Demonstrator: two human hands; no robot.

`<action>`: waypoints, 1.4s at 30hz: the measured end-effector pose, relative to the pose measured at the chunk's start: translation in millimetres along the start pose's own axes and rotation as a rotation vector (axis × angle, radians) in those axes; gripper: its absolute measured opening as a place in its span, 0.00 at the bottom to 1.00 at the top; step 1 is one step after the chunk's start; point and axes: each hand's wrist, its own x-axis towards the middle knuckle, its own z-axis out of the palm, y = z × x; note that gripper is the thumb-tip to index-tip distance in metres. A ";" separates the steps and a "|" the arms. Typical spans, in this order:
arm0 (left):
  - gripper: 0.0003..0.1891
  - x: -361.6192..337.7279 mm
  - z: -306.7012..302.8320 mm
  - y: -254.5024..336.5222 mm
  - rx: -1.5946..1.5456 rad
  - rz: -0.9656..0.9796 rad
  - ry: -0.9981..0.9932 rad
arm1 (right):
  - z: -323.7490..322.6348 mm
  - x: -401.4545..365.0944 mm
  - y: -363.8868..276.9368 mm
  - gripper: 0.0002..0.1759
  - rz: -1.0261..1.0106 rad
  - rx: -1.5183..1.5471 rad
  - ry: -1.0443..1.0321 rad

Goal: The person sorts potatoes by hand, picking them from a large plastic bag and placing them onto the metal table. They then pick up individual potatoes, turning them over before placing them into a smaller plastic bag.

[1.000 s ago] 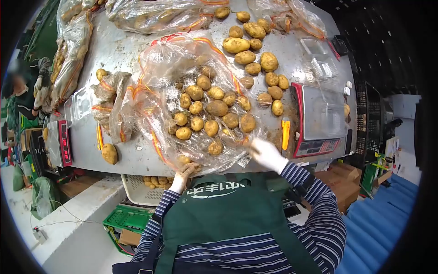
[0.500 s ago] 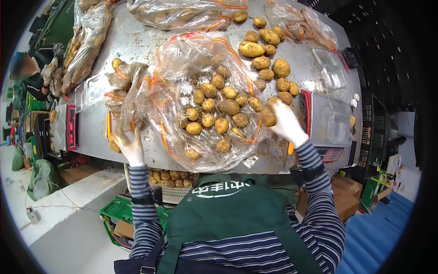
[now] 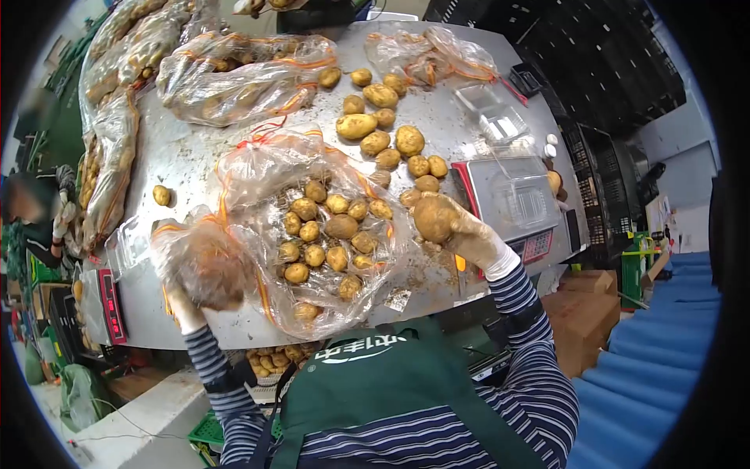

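Observation:
A large clear plastic bag [image 3: 258, 172] with red and yellow edging lies opened on the metal table, and several potatoes [image 3: 341, 227] rest on it. My left hand [image 3: 184, 306], in a white glove, is at the bag's left side. It grips a bunched, dirt-smeared plastic bag [image 3: 209, 262], raised and slightly blurred, which hides most of its fingers. Beyond the opened bag's right edge, my gloved right hand [image 3: 478, 241] is closed around a big brown potato [image 3: 433, 217]. More loose potatoes [image 3: 409, 141] lie in a band behind that hand.
Filled potato bags [image 3: 242, 78] lie at the back and left. A scale [image 3: 508, 199] with clear plastic trays stands right; another scale [image 3: 109, 305] is at left. An orange-handled tool [image 3: 461, 270] lies near my right hand. A co-worker [image 3: 39, 211] is at far left.
My view has shifted, so the table contents sit further left and lower. My left hand has lifted the bunched plastic. My right hand still holds a potato, now turned more toward view.

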 end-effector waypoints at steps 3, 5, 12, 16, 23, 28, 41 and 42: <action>0.31 -32.4 22.7 40.5 -0.249 -0.127 -0.138 | -4.1 -6.6 -24.8 0.43 -0.061 -0.099 0.059; 0.31 -48.0 47.6 38.7 -0.199 -0.102 -0.149 | -10.7 -12.1 -40.1 0.41 -0.123 -0.378 0.217; 0.33 -86.7 157.2 37.6 -0.251 -0.109 -0.426 | -45.2 -38.9 -57.3 0.40 -0.409 -1.015 0.397; 0.35 -95.2 172.8 38.5 -0.330 0.018 -0.458 | -2.9 -52.6 -58.6 0.39 -0.620 -1.634 0.724; 0.33 -118.8 182.0 -20.7 -0.026 -0.069 -0.728 | 83.2 31.6 54.3 0.47 -0.462 -0.749 0.134; 0.26 -140.5 228.7 63.0 -0.089 0.142 -0.365 | 117.9 72.8 116.5 0.40 -0.505 -0.808 0.140; 0.46 -80.9 184.2 50.5 -0.361 -0.151 -0.278 | 121.3 80.6 95.7 0.51 -0.170 -0.507 -0.433; 0.50 -76.0 166.7 48.7 -0.385 -0.135 -0.290 | 117.8 78.3 93.0 0.51 -0.173 -0.513 -0.420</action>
